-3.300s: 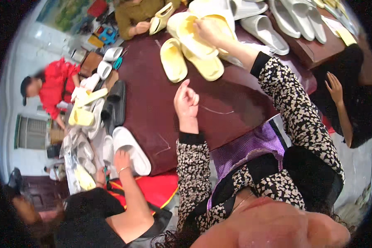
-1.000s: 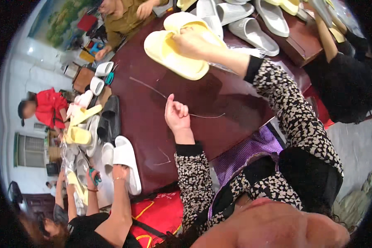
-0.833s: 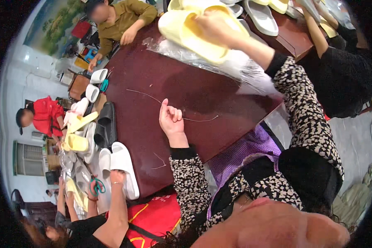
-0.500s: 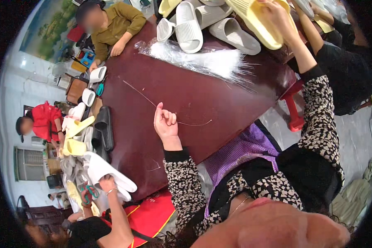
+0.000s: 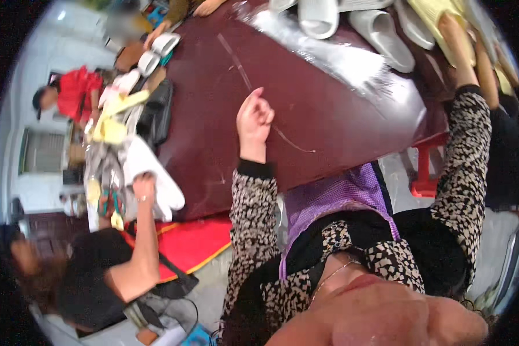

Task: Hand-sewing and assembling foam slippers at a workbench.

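I'm watching the left hand (image 5: 255, 121) pinching a clear strand (image 5: 236, 63) between curled fingers, its long axis slanting from beyond the fingertips, up and leftward, down to the right of the knuckles. The right hand (image 5: 454, 37) is touching a yellow slide sandal (image 5: 431, 17), slanting upper-left to lower-right; I can't tell how its fingers are closing. Since half a second ago, that sandal is sitting farther right of the gray slide sandal (image 5: 380, 37). A clear bundle (image 5: 334, 55) is lying between both hands' fingers.

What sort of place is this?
Maybe a slipper workshop: grey slippers and a bundle of clear strands lie on a dark red table, with several people around it.
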`<move>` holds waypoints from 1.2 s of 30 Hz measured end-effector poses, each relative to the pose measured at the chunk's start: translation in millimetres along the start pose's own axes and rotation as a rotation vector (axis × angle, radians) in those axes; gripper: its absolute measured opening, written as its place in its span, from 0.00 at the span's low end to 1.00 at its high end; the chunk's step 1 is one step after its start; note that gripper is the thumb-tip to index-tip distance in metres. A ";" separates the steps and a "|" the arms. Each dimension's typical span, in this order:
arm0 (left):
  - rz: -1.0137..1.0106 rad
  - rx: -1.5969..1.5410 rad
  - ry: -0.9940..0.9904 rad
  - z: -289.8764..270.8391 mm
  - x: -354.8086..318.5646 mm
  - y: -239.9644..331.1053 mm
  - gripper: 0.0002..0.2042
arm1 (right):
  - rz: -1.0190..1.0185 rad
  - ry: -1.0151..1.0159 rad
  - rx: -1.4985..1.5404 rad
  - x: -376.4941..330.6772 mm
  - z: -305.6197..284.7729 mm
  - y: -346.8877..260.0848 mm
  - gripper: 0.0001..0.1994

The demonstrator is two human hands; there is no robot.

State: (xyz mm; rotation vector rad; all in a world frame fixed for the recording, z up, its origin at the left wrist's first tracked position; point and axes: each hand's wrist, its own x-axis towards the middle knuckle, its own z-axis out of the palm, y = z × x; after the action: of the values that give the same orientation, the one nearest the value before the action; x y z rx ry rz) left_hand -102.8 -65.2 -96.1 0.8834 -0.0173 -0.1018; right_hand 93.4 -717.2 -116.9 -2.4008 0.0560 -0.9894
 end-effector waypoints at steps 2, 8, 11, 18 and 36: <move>0.058 -0.007 0.047 -15.8 -12.9 11.8 0.10 | 0.183 -0.126 0.085 7.8 35.1 -25.3 0.12; 0.094 0.038 0.169 -17.3 -25.6 19.6 0.10 | 0.035 -0.198 -0.212 -3.0 17.7 -81.4 0.15; 0.073 0.029 0.140 -3.9 -19.6 15.8 0.10 | 0.000 -0.065 -0.250 -21.7 -19.4 -123.3 0.16; 0.025 0.066 0.065 8.7 -16.9 16.1 0.11 | -0.245 -0.309 0.644 -85.7 5.0 -335.9 0.14; -0.176 0.358 -0.135 44.4 -32.3 8.5 0.08 | 0.538 -1.036 1.486 -164.3 59.9 -437.2 0.12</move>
State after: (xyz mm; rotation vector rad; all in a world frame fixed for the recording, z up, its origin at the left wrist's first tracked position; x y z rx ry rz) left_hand -136.8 -90.9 -60.4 1.2337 -0.0864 -0.3303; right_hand -56.8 -277.3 -41.6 -1.0829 -0.2886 0.4886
